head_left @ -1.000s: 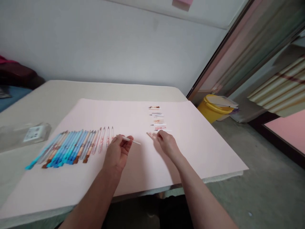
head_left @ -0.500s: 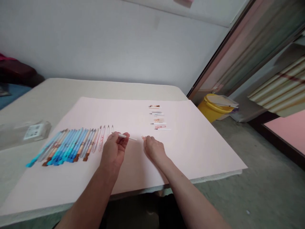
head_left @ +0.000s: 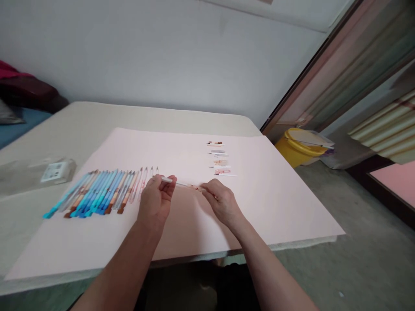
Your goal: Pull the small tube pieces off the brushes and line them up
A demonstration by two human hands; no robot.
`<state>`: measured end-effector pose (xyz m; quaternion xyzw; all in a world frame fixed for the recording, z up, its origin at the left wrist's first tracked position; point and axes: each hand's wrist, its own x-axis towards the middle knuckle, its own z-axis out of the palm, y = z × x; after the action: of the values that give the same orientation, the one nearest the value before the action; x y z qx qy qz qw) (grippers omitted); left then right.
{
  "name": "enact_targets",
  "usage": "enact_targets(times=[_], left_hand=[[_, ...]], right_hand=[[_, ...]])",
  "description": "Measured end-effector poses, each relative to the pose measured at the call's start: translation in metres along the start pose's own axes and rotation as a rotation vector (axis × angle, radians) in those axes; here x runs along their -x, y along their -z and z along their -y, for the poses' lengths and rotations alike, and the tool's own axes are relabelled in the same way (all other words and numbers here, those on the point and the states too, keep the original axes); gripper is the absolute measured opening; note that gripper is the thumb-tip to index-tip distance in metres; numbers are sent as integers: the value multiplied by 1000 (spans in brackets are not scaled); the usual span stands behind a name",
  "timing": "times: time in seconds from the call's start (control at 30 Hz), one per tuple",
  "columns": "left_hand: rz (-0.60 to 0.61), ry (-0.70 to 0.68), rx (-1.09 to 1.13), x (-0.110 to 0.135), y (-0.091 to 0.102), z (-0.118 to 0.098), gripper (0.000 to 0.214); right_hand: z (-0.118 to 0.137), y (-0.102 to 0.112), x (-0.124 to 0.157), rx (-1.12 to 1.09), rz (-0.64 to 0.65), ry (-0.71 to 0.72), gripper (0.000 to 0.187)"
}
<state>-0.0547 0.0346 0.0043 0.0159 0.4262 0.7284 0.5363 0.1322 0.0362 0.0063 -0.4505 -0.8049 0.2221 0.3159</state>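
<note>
My left hand (head_left: pixel 156 196) is closed around a white pen part (head_left: pixel 167 179), from which a thin pale rod points right. In the fingertips of my right hand (head_left: pixel 223 201) is a small, clear pinkish pen barrel (head_left: pixel 195 187). Its left end meets the rod's tip; whether the rod is inside cannot be seen. Left of my left hand lies a row of pens (head_left: pixel 97 192) in blue, brown, grey and pink. Beyond my right hand, several taken-apart pens (head_left: pixel 221 163) lie in small groups, with thin dark-tipped refills beside short printed barrels.
A pink sheet (head_left: pixel 275 203) covers much of the pale table (head_left: pixel 155 113). A clear plastic bag (head_left: pixel 22 177) with a labelled white box (head_left: pixel 58 171) lies at the left. On the floor at right stands a yellow bucket (head_left: pixel 293 149). A wall borders the far side.
My right hand has turned and the pinkish barrel now shows in its fingers, level with the rod in my left hand. The view has shifted slightly.
</note>
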Motion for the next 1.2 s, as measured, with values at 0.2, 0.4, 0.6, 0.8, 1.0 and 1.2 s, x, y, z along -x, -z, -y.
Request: enact_targets(times=[0.2,0.4,0.6,0.8,1.0,1.2], left_hand=[[14,10,-33,-1,1,2,8],[76,16,-125,17,-5,5,6],[95,5,-235,24,-6,8,12],[117,0,-243,25,-5,11,14],[147,-10,-251,26,-5,12,16],[194,-19,-237,27,-6,13,13]], right_hand=[[2,0,0,4,1,-2,19],[12,-8,3,47,-27,5,20],[17,-14,7,81,-70,5,23],[16,-15,7,62,-76,2,22],[17,-16,5,-121,-91,-82,20],[19,-17,0,-677,-3,-466,17]])
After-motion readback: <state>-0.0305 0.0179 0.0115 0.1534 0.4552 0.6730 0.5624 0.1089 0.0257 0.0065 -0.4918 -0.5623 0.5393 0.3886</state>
